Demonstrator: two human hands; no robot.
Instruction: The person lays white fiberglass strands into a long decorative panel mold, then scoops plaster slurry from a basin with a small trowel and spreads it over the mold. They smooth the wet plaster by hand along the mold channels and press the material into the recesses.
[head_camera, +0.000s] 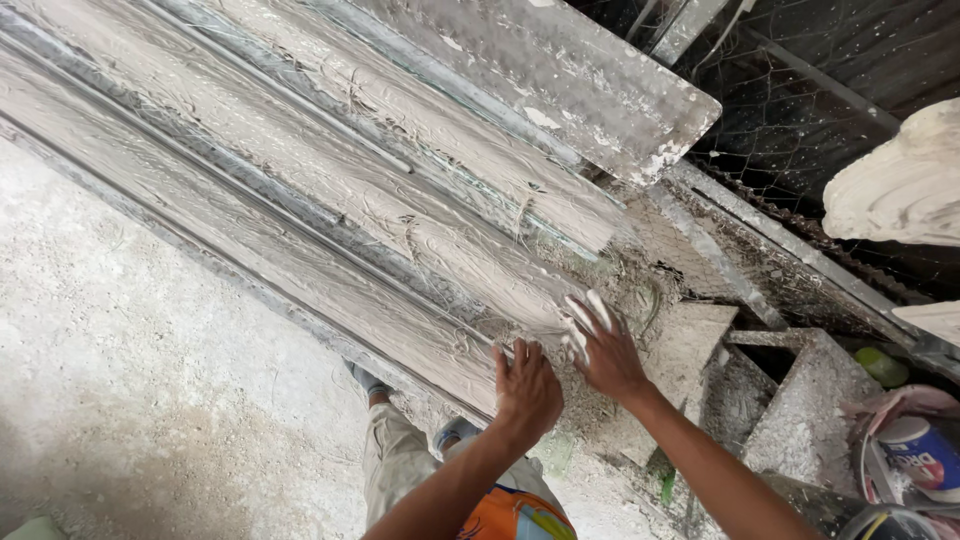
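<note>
A long plaster-coated moulding (330, 190) with embedded fibres lies on a bench and runs from the upper left down to the middle. My left hand (527, 390) rests flat on its near end, fingers spread. My right hand (600, 345) presses on the same end just to the right, its fingertips white with wet plaster. Neither hand holds anything. My legs and shoes (410, 440) show below the bench edge.
A plaster-crusted board (560, 70) leans over the moulding at the top. Wire mesh (800, 110) hangs at the upper right beside a white plaster casting (890, 185). Crusted metal frame parts (800, 400) and a bucket (920, 450) sit at the lower right. Dusty concrete floor (130, 380) lies to the left.
</note>
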